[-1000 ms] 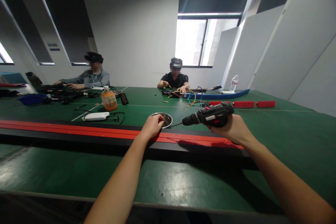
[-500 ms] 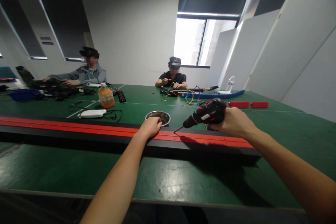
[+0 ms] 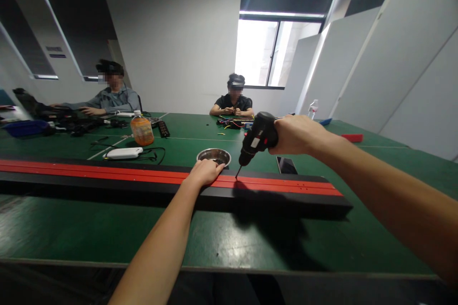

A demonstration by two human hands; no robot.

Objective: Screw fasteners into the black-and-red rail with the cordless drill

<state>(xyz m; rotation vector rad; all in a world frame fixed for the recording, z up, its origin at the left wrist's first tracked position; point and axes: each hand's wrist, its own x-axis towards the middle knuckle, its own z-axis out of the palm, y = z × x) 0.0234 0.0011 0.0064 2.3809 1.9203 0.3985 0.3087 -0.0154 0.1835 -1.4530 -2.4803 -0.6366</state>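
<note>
My right hand (image 3: 294,134) is closed around the handle of a black cordless drill (image 3: 258,136). The drill tilts steeply, and the tip of its thin bit meets a red strip (image 3: 265,184). This strip runs along the top of a long black bar (image 3: 286,206) lying across the table. My left hand (image 3: 204,172) rests on the bar, left of the bit, with its thumb out to the right. Most of its fingers are hidden. Just behind it stands a round metal bowl (image 3: 222,152) with small dark pieces inside.
Behind the bar, a dark phone-like slab (image 3: 286,166), a white device (image 3: 123,153) with a cable and an orange bottle (image 3: 142,129) sit on the green table (image 3: 200,243). Two people work across it, one among wires. A blue tray (image 3: 26,128) is far left.
The drill has swung more upright, its bit tip staying on the strip; my right hand has moved left and up. My left thumb now points out rightward. The view has shifted slightly.
</note>
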